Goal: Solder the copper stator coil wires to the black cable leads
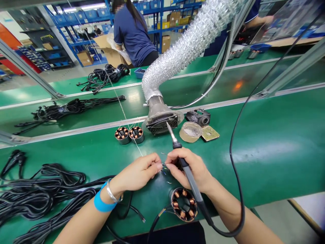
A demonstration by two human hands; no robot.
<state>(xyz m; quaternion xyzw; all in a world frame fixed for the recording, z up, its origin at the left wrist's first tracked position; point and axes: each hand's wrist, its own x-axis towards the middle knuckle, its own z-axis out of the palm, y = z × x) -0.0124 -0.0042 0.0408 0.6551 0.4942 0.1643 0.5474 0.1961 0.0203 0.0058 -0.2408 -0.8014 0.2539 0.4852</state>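
Note:
My right hand (188, 166) is closed around a soldering iron (189, 173), its tip pointing up and away towards the fan. The thumb and forefinger of that same hand also pinch a thin wire end. My left hand (142, 171) is closed in a pinch, fingertips almost meeting the right ones. A pale strand of solder wire (124, 115) hangs from above and runs into the left fingers. Short wire ends (164, 168) show between the hands. Just below my right hand lies a motor stator (184, 205) with copper windings, coloured leads and a black cable beside it.
Two more stators (122, 135) stand by the rail. A fume extractor (162, 123) with a silver duct (182, 44) overhangs the bench near a round tub (190, 132), a sponge (210, 133) and an iron stand (199, 117). Black cables (38, 193) cover the left. A co-worker (133, 34) is beyond.

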